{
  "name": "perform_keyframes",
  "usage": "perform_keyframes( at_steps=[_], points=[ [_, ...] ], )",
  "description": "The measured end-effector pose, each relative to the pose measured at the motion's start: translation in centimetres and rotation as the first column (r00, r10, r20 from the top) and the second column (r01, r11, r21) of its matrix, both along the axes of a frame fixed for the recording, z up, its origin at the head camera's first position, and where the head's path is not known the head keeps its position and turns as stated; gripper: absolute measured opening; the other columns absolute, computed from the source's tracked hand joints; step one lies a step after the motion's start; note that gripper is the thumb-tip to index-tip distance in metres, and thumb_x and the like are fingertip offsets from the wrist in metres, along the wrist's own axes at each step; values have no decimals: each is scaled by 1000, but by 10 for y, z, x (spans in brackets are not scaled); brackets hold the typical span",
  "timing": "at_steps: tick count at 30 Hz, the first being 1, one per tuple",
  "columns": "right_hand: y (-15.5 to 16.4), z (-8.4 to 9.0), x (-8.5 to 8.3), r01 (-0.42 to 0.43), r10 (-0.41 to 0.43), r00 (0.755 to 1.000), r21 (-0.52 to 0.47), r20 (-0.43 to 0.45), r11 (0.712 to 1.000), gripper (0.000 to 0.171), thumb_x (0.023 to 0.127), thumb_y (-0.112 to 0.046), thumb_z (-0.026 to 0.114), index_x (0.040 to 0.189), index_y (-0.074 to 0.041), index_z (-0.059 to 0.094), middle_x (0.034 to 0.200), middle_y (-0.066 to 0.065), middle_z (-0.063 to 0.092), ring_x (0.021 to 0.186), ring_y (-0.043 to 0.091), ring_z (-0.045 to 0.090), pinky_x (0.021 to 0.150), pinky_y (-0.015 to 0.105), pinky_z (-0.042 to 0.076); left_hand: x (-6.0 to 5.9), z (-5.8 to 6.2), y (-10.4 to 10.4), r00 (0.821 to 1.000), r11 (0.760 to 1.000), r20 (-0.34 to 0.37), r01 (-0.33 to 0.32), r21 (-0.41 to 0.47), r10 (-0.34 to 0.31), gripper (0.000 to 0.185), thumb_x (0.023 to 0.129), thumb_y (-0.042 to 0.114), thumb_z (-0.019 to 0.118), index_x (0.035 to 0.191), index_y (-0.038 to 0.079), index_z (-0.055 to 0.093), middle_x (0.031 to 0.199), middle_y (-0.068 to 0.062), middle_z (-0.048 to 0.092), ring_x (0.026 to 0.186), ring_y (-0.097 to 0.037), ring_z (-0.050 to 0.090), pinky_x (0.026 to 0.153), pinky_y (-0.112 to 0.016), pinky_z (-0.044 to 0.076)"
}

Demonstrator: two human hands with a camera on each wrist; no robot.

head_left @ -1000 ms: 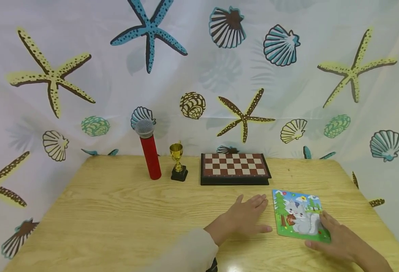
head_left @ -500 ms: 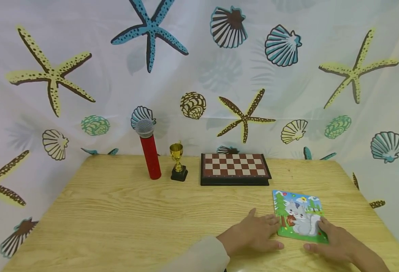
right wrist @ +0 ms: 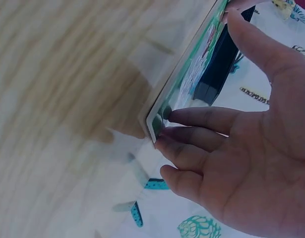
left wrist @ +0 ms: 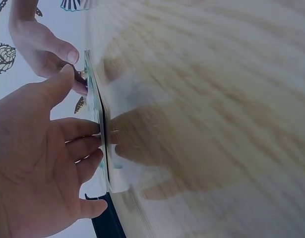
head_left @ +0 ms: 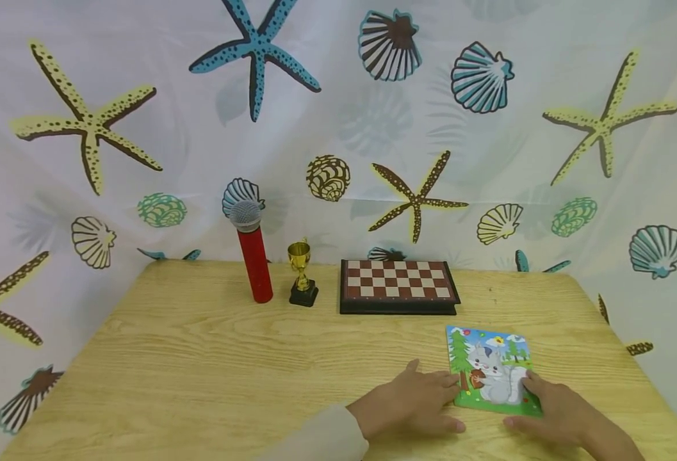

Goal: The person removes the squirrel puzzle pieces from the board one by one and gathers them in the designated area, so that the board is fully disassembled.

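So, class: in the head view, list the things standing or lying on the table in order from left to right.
Red microphone → gold trophy → chessboard → left hand → squirrel puzzle board → right hand.

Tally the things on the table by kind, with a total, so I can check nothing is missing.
Puzzle board: 1
Chessboard: 1
Trophy: 1
Microphone: 1
Total: 4 on the table
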State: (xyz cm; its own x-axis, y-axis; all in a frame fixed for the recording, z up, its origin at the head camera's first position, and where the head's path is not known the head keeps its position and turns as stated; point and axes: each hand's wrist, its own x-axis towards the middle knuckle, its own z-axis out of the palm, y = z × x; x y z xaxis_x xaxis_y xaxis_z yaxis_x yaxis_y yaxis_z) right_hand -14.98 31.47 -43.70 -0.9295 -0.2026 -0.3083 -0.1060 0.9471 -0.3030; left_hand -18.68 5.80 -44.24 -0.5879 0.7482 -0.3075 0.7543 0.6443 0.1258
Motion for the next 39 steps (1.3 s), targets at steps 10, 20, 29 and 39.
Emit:
perform_keyframes(
  at_steps=[10, 20, 29, 39],
  points=[
    [-30, 5, 1, -90, 87, 994, -46, -72, 995, 84, 77, -55, 70, 128, 10, 52, 131, 33, 50, 118, 49, 51, 96, 56, 42, 5, 4, -41, 998, 998, 55, -40, 44, 37, 67, 91, 66, 38, 146, 27, 37, 154, 13, 29, 143, -5, 24, 113, -55, 23],
    [-63, 5, -1, -121, 116, 991, -80, -59, 989, 84, 73, -55, 73, 130, 4, 53, 137, 28, 48, 122, 46, 49, 99, 57, 39, 12, 11, -81, 996, 997, 68, -62, 43, 59, 67, 92, 63, 40, 144, 21, 41, 153, 9, 32, 142, -9, 29, 113, -56, 23],
    [-81, 5, -1, -183, 177, 982, -100, -69, 978, 84, 73, -55, 73, 132, 2, 53, 140, 25, 46, 123, 45, 50, 99, 57, 39, 19, 9, -108, 996, 996, 60, -72, 47, 70, 68, 92, 64, 38, 145, 21, 40, 153, 9, 32, 142, -11, 30, 110, -57, 26],
    [-102, 2, -1, -244, 240, 970, -112, -44, 963, 81, 77, -56, 69, 135, -2, 50, 145, 21, 42, 127, 42, 47, 102, 56, 38, 23, 15, -137, 988, 993, 113, -113, 44, 108, 67, 92, 61, 43, 144, 20, 41, 153, 7, 34, 143, -14, 30, 110, -58, 25]
  ],
)
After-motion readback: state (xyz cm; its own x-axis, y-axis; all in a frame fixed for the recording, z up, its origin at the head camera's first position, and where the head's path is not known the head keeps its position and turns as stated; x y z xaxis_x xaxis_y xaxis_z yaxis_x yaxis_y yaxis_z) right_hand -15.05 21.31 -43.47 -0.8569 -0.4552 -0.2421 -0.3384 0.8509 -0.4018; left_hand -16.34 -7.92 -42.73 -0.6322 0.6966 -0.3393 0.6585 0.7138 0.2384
